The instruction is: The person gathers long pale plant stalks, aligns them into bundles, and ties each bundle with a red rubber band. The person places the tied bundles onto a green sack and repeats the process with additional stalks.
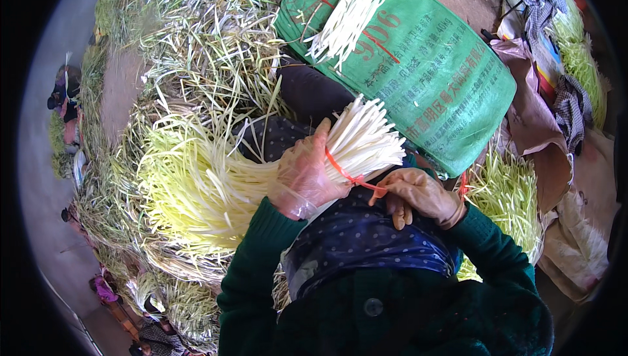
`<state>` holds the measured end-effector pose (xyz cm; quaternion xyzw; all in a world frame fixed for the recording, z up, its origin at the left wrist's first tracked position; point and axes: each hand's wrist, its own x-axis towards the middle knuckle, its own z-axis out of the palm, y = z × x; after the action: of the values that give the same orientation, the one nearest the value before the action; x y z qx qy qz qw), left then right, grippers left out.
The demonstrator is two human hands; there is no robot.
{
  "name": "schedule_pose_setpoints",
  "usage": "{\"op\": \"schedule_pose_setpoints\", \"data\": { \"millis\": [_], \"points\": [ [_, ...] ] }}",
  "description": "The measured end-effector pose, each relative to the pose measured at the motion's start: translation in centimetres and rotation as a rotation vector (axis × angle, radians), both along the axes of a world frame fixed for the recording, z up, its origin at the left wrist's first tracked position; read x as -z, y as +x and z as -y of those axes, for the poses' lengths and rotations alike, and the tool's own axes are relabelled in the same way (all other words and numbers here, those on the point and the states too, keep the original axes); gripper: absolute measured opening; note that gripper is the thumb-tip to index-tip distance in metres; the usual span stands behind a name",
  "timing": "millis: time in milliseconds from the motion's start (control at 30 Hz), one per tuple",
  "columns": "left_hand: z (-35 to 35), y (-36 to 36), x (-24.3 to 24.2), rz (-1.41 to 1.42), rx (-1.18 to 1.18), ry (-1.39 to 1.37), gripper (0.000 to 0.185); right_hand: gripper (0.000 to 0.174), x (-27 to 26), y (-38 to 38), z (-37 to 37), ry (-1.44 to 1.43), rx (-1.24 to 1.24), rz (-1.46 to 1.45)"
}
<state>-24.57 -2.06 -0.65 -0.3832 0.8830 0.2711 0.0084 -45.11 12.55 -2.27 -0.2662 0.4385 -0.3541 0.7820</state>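
Observation:
My left hand [306, 174], in a thin clear glove, is closed around a thick bundle of blanched yellow chives [196, 184]. The white stem ends point up and right, the yellow leaves spread left. A red tie [343, 165] circles the stems just beyond my left thumb. My right hand [417, 196], in a tan rubber glove, pinches the tie's end to the right of the bundle. The bundle lies over my lap, on a dark blue polka-dot apron [373, 238]. Loose white stalks [351, 17] lie on a green woven sack [441, 71] that bears writing.
Heaps of loose chive leaves [206, 27] cover the ground at left and above. More yellow chives [510, 199] lie right of my right arm. Brown sheeting [539, 111] and checked cloth [571, 111] are at far right. Other people [159, 339] sit along the left rim.

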Motion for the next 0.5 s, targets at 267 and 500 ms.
{"op": "schedule_pose_setpoints", "data": {
  "millis": [267, 500],
  "points": [
    [-1.1, 2.2, -3.7, -0.233, -0.09, -0.039, 0.115, 0.041, 2.7, 2.9, 1.7, 0.178, -0.054, 0.208],
    [-5.0, 4.2, -4.3, -0.285, -0.012, -0.278, 0.104, 0.044, 9.8, 7.2, -0.9, 0.197, 0.196, 1.247]
  ]
}}
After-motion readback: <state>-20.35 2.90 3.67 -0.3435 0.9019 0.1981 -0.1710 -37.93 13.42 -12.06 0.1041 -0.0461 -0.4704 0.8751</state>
